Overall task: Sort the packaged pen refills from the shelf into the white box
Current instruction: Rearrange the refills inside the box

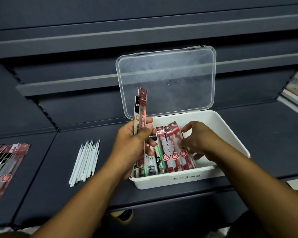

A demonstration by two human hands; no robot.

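Packaged pen refills (141,114) upright in left grip (132,141); right grip (198,140) pinches rightmost pack (183,153), white box (229,133) free beyond.

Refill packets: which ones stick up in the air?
The packets in the left hand; the rest lie in the white box or on the shelf.

Raised lid (167,79) blocks the white box's (230,134) back; right end free.
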